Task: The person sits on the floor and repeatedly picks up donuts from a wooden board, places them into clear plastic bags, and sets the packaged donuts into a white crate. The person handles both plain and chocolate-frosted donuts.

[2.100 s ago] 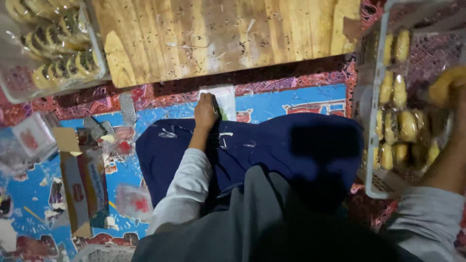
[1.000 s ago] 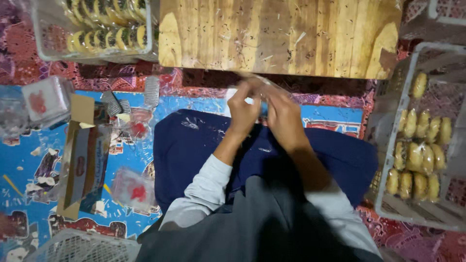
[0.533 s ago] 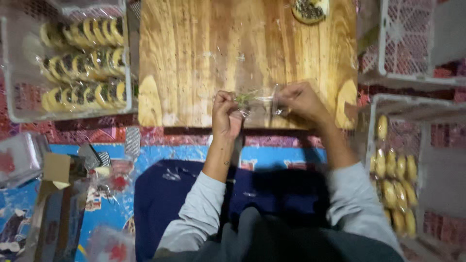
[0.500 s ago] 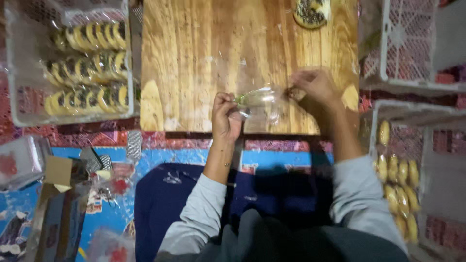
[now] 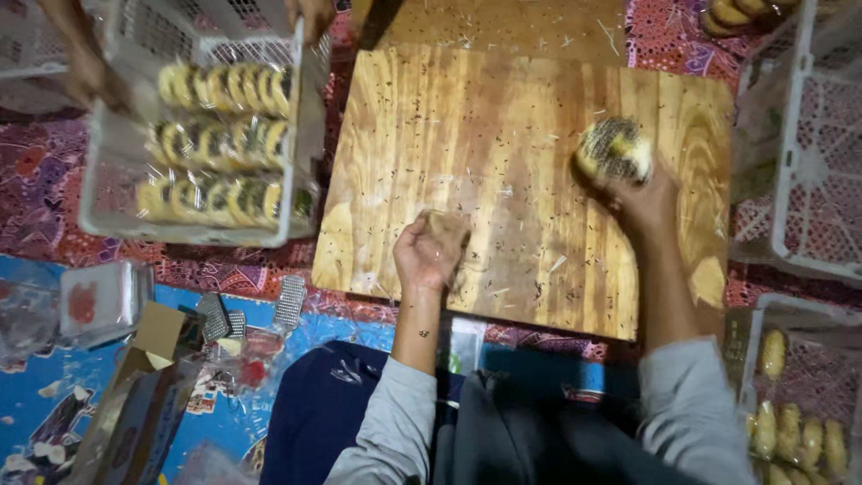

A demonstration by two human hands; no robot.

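My right hand (image 5: 639, 199) clamps a seeded pastry (image 5: 614, 149) above the wooden board (image 5: 503, 135) while my left hand (image 5: 429, 253), fisted on something I cannot make out, rests there for support.

Your hands now apart on the tabletop (image 5: 503, 135), clear wrapper gone from between them, your right hand (image 5: 639, 193) gripping a seeded pastry (image 5: 613, 149) at right, your left hand (image 5: 431, 251) fisted lower centre.

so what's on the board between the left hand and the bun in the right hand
In the head view, nothing but bare wooden board lies between the left hand and the bun held in the right hand, apart from scattered dark specks and pale crumbs.
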